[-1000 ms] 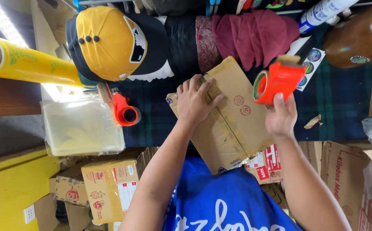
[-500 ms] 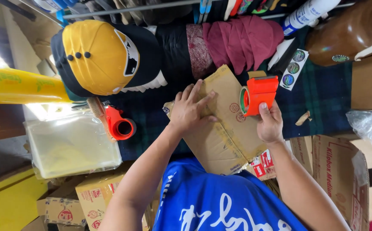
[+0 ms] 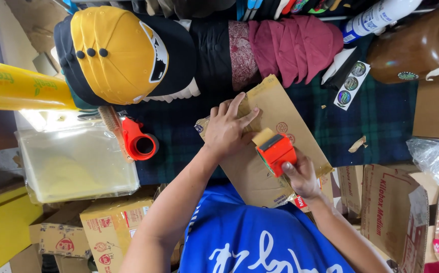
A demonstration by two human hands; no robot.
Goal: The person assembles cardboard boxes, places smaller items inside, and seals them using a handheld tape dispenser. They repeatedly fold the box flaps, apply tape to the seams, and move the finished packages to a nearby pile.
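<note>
Two hands were at work on one flat cardboard box (image 3: pixel 260 146), which lay on the dark plaid cloth (image 3: pixel 381 121) over the table, near its front edge and just ahead of your blue shirt (image 3: pixel 250 237). Your left hand (image 3: pixel 227 129) lay flat on the box's upper part, fingers spread fairly wide and pressing the cardboard down, holding nothing. Your right hand (image 3: pixel 300 177) was wrapped tight around the handle of an orange tape dispenser (image 3: pixel 275 149), whose head rested on the cardboard just beside your left hand, toward the box's middle. A second orange tape dispenser (image 3: pixel 138 141) lay on the cloth well to the left of the box, touching a clear plastic bag pile (image 3: pixel 75 162) at the table's left edge. Along the far edge sat a yellow and black cap (image 3: pixel 118 53), then a stack of folded maroon caps (image 3: pixel 295 45) just beyond the box's far corner. A strip of round stickers (image 3: pixel 351 83) lay on the cloth between the box and a brown rounded container (image 3: pixel 416 45) at the far right corner. A yellow roll of film (image 3: pixel 17 88) jutted in over the left edge, and printed cartons (image 3: pixel 108 227) stood below the table's front edge on your left.
</note>
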